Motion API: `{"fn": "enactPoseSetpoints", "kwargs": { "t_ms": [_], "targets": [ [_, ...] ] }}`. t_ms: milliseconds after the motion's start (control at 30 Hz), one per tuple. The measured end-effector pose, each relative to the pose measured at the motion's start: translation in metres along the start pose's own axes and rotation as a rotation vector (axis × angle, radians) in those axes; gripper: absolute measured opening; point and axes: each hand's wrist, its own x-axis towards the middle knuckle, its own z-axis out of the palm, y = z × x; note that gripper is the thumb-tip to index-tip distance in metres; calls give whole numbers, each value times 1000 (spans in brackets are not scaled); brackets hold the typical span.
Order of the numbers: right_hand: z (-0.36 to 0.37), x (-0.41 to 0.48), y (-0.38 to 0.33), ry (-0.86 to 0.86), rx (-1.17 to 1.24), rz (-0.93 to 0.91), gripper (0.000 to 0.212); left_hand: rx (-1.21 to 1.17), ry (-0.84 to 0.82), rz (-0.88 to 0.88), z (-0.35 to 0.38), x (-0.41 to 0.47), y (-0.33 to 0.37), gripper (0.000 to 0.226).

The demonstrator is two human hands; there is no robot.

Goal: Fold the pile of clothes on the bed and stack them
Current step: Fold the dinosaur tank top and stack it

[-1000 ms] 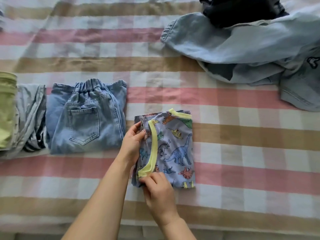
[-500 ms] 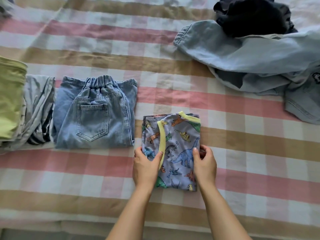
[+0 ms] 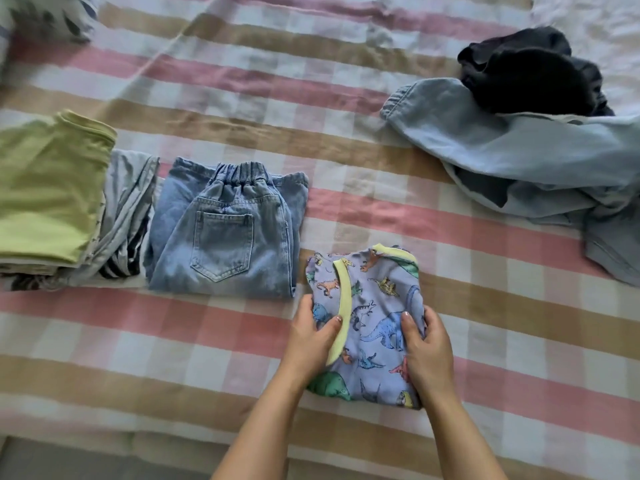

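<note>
A folded purple dinosaur-print shirt [image 3: 372,306] with yellow trim lies on the striped bed. My left hand [image 3: 313,341] grips its left edge, thumb on top. My right hand [image 3: 427,348] grips its right edge the same way. Left of it lie folded blue jeans [image 3: 225,230], pocket up. Further left is a stack with a folded green garment [image 3: 48,192] on top and grey striped clothes [image 3: 126,216] beside it. An unfolded pile sits at the back right: light denim clothes [image 3: 519,157] with a dark garment [image 3: 530,77] on top.
The bed's checked cover [image 3: 242,98] of pink, tan and white stripes spreads across the view. Its near edge [image 3: 138,445] runs along the bottom, with grey floor below. A leaf-print pillow [image 3: 45,15] lies at the far left corner.
My right hand moved from the shirt's lower left corner to its right edge, and my left hand slid down the left edge. Both hands now hold the shirt's sides.
</note>
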Motion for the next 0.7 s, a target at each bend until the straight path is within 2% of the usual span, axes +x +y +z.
{"fn": "enactPoseSetpoints", "kwargs": {
  "t_ms": [133, 267, 400, 467, 600, 700],
  "targets": [
    [19, -13, -50, -104, 96, -82, 20, -127, 41, 23, -58, -8, 24, 36],
    [76, -3, -109, -198, 156, -219, 24, -112, 184, 132, -136, 12, 55, 52],
    [142, 22, -156, -286, 202, -271, 26, -107, 258, 185, -206, 60, 74, 67],
    [172, 37, -162, -288, 173, -294, 23, -106, 260, 204, -228, 86, 73, 60],
    [216, 57, -140, -259, 38, -240, 37, -76, 283, 125, -239, 124, 41, 59],
    [222, 56, -118, -246, 6, -171, 28, 20, 254, 9, -233, 130, 16, 62]
  ]
}}
